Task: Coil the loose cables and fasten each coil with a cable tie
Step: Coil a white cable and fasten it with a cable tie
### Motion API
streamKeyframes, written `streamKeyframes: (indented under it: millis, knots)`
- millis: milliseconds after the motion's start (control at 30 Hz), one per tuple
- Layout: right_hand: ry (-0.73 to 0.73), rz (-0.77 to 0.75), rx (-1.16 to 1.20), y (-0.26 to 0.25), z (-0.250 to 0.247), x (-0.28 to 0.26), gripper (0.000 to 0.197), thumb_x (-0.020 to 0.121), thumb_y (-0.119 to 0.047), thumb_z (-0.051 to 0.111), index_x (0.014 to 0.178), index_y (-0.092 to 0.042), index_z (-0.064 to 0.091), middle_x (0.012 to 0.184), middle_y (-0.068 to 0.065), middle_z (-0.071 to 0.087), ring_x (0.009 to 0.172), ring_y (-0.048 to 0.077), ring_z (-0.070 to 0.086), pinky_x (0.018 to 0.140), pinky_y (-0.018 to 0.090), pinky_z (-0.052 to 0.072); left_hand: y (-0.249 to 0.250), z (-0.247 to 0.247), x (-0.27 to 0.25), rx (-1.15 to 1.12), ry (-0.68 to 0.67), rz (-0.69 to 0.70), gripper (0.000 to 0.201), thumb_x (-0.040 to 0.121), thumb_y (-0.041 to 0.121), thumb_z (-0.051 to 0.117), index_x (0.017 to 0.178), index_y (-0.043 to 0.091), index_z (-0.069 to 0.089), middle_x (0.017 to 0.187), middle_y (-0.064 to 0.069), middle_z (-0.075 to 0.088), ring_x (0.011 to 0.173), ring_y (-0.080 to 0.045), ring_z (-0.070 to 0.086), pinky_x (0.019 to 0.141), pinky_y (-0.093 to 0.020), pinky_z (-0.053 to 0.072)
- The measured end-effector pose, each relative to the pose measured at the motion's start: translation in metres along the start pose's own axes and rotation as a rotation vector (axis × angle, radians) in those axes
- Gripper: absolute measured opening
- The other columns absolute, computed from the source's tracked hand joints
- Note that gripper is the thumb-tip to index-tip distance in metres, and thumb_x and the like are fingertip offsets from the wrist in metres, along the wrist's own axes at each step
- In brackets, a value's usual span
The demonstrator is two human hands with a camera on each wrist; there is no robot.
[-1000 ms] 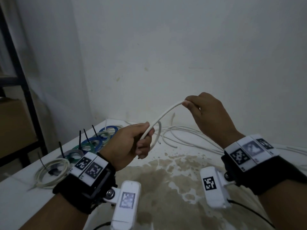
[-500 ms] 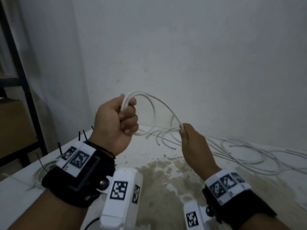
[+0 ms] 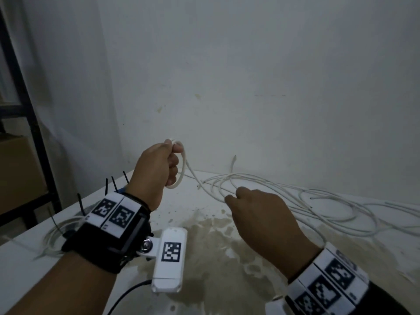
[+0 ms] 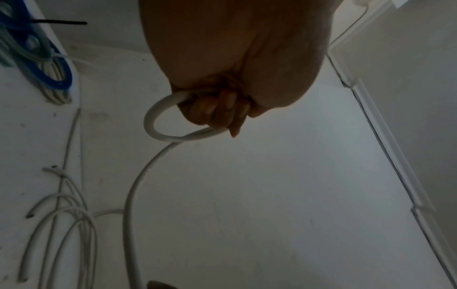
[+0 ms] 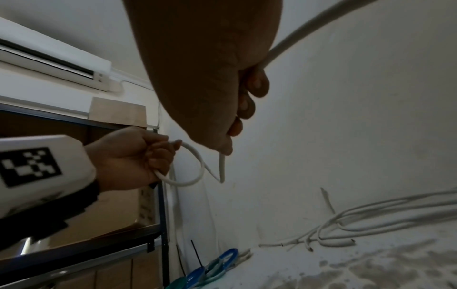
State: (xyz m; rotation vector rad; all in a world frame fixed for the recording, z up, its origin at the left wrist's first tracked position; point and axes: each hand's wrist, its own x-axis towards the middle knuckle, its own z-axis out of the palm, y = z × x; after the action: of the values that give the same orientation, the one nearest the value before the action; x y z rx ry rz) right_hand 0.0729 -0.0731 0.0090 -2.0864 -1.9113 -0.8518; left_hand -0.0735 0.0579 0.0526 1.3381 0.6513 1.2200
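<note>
My left hand [image 3: 159, 169] is raised above the table and grips a small loop of white cable [image 3: 181, 169] in its fist; the left wrist view shows that loop [image 4: 158, 121] curling out of the curled fingers. From the loop the cable runs down and right to my right hand [image 3: 252, 208], which holds it lower down, just above the table. In the right wrist view the cable [image 5: 291, 41] passes through the curled fingers of my right hand. The rest of the loose white cables [image 3: 318, 201] lies in long loops on the table at the right.
Finished coils lie at the table's left edge: a white coil [image 3: 54, 237] and blue and green coils [image 5: 212, 266], with black cable ties [image 3: 113, 185] sticking up. A dark metal shelf [image 3: 27, 110] stands at the left. The white table [image 3: 204, 258] has a large stain.
My left hand has risen with the loop in its fist. My right hand has slid down and right along the cable, from above the table to close over it.
</note>
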Motion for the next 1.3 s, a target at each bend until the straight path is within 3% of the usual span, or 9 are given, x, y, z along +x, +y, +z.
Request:
streamKeyframes:
  millis: [167, 367, 500, 600, 700, 833, 1033, 1200, 1300]
  knots:
    - [-0.059, -0.187, -0.025, -0.007, -0.01, -0.008, 0.026, 0.049, -0.009, 0.078, 0.053, -0.021, 0.055, 0.048, -0.005, 0.034, 0.039, 0.012, 0.019, 0.046, 0.019, -0.003, -0.007, 0.011, -0.01, -0.038, -0.033, -0.074, 0.029, 0.104, 0.024, 0.033, 0.084, 0.013, 0.05, 0.046, 0.008, 0.034, 0.037, -0.007, 0.029, 0.041, -0.018, 0.024]
    - [-0.026, -0.302, -0.001, -0.012, -0.032, -0.007, 0.017, 0.057, -0.01, 0.074, 0.067, -0.024, 0.07, 0.053, -0.004, 0.039, 0.04, 0.014, 0.03, 0.048, 0.025, 0.015, -0.03, 0.03, -0.03, 0.22, -0.191, -0.055, 0.023, 0.103, 0.028, 0.035, 0.086, 0.014, 0.042, 0.057, 0.004, 0.043, 0.049, -0.011, 0.043, 0.059, -0.031, 0.04]
    - [-0.028, -0.213, 0.134, -0.001, -0.039, 0.003, 0.026, 0.058, -0.017, 0.083, 0.072, -0.027, 0.064, 0.054, -0.008, 0.033, 0.036, 0.013, 0.042, 0.042, 0.018, 0.002, -0.031, 0.034, -0.045, 0.397, -0.351, 0.005, 0.027, 0.103, 0.026, 0.034, 0.093, 0.003, 0.044, 0.065, -0.007, 0.048, 0.048, -0.009, 0.047, 0.046, -0.019, 0.041]
    - [0.006, -0.148, 0.155, 0.009, -0.042, 0.008, 0.011, 0.078, -0.029, 0.075, 0.081, -0.024, 0.065, 0.063, -0.007, 0.034, 0.046, 0.017, 0.049, 0.039, 0.022, 0.02, -0.029, 0.033, -0.049, 0.437, -0.476, -0.023, 0.03, 0.104, 0.03, 0.032, 0.089, 0.007, 0.045, 0.06, -0.002, 0.048, 0.043, -0.01, 0.045, 0.043, -0.021, 0.036]
    - [-0.032, -0.106, 0.28, 0.024, -0.042, 0.01, 0.026, 0.095, -0.041, 0.047, 0.1, -0.025, 0.067, 0.085, -0.003, 0.049, 0.075, 0.016, 0.056, 0.061, 0.029, 0.041, -0.028, 0.03, -0.049, 0.245, -0.59, -0.241, 0.032, 0.103, 0.033, 0.031, 0.084, 0.013, 0.047, 0.056, 0.0, 0.041, 0.041, -0.012, 0.032, 0.043, -0.022, 0.022]
    - [0.054, -0.023, 0.665, 0.036, -0.027, 0.015, 0.021, 0.093, -0.034, 0.056, 0.102, -0.026, 0.072, 0.08, -0.01, 0.05, 0.079, 0.007, 0.052, 0.07, 0.025, 0.04, -0.021, 0.021, -0.045, -0.079, -0.698, -0.534, 0.041, 0.09, 0.047, 0.036, 0.079, 0.013, 0.054, 0.048, 0.005, 0.03, 0.033, -0.005, 0.019, 0.037, -0.016, 0.012]
    - [0.011, 0.097, 1.026, 0.026, -0.017, 0.007, 0.023, 0.096, -0.033, 0.049, 0.109, -0.031, 0.068, 0.103, -0.015, 0.069, 0.099, -0.003, 0.06, 0.088, 0.016, 0.044, -0.014, 0.015, -0.041, -0.28, -0.815, -0.589, 0.03, 0.081, 0.044, 0.055, 0.07, 0.016, 0.061, 0.043, 0.009, 0.033, 0.028, -0.002, 0.021, 0.032, -0.014, 0.014]
    - [-0.079, 0.109, 1.313, 0.021, -0.028, 0.0, 0.022, 0.097, -0.031, 0.046, 0.089, -0.026, 0.067, 0.072, 0.002, 0.068, 0.066, 0.015, 0.067, 0.065, 0.027, 0.054, -0.012, 0.01, -0.038, -0.476, -0.889, -0.572, 0.032, 0.085, 0.041, 0.063, 0.081, 0.01, 0.063, 0.045, 0.008, 0.036, 0.032, -0.006, 0.019, 0.034, -0.017, 0.02]
    - [0.03, 0.19, 1.275, 0.018, -0.027, 0.003, 0.03, 0.097, -0.028, 0.047, 0.078, -0.012, 0.062, 0.054, 0.001, 0.054, 0.049, 0.016, 0.055, 0.053, 0.03, 0.046, -0.007, 0.022, -0.046, -0.255, -0.678, -0.419, 0.041, 0.086, 0.047, 0.048, 0.079, 0.008, 0.06, 0.047, 0.004, 0.034, 0.033, -0.008, 0.027, 0.037, -0.018, 0.022]
